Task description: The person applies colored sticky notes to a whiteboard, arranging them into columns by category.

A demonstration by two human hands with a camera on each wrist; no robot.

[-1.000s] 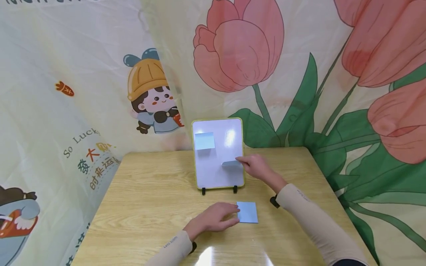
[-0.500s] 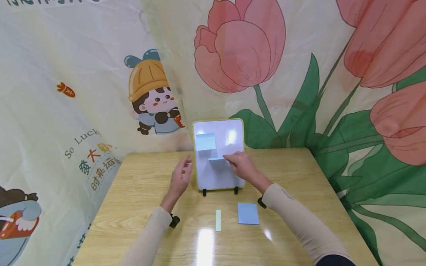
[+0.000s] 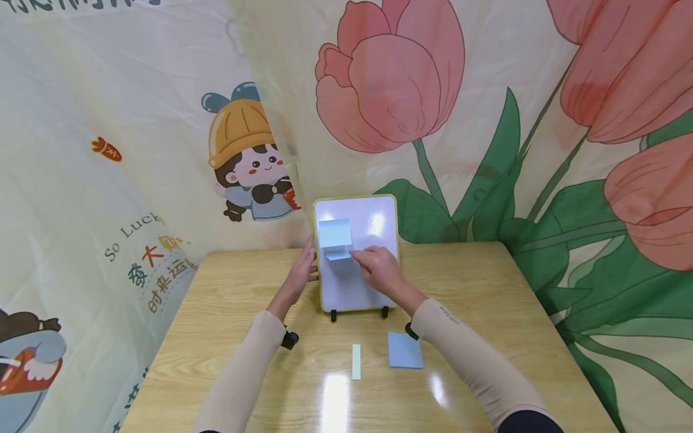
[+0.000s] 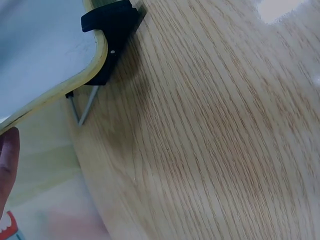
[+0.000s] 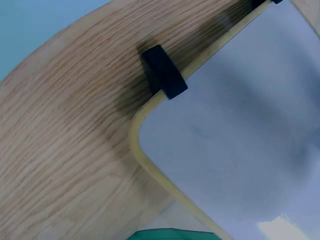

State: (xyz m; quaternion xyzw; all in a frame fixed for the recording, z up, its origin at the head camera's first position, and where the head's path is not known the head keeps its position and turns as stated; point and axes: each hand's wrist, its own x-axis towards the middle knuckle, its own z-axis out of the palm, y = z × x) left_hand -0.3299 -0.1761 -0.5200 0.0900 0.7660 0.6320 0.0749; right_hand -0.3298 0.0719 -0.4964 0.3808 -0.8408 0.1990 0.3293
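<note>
A small whiteboard (image 3: 357, 291) with a yellow frame stands upright at the back of the table. One light-blue sticky note (image 3: 335, 233) is stuck to its upper left. Just below that note, my right hand (image 3: 379, 266) pinches another blue sticky note (image 3: 338, 255) by its right end, close in front of the board. My left hand (image 3: 299, 276) is at the board's left edge with its fingers extended. In the left wrist view a fingertip (image 4: 11, 137) lies right at the yellow frame. The right wrist view shows the board's lower corner but not the right hand's fingers.
Black feet (image 3: 385, 312) hold up the whiteboard, with a thin wire prop (image 4: 87, 107) behind. Nearer on the wooden table (image 3: 227, 337) lie a blue sticky-note pad (image 3: 405, 350) and a narrow pale-green strip (image 3: 356, 361). A printed cloth (image 3: 260, 48) hangs behind.
My left hand has left the blue pad for the board's left edge, uncovering the pale-green strip. My right hand has carried its note leftward across the board, under the stuck note.
</note>
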